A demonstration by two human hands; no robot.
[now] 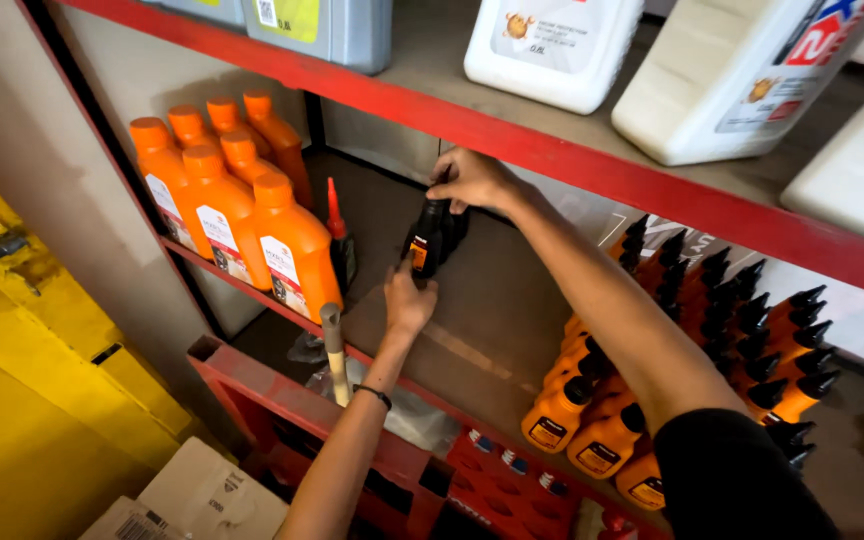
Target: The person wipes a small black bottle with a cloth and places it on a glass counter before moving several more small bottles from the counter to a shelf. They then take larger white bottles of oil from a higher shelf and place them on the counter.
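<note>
Both hands are gripping a small black bottle (428, 238) on the shelf (512, 300).
It is standing upright, cap toward 12 o'clock; the right hand (472, 180) is closing over its top, the left hand (409, 300) cupping its base.

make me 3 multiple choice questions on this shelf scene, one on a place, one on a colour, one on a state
1. Where do the black bottles stand?
A. on the floor
B. on the middle shelf
C. in the red crate

2. What colour are the capped bottles at left?
A. orange
B. green
C. white

3. What is the right hand doing?
A. hanging free
B. gripping the wooden handle
C. resting on the black bottles' tops

Answers: 1 B, they sit on the board between the orange groups; 2 A, bodies and caps are orange; 3 C, its fingers lie on the tops while the left hand touches the front bottle.
</note>
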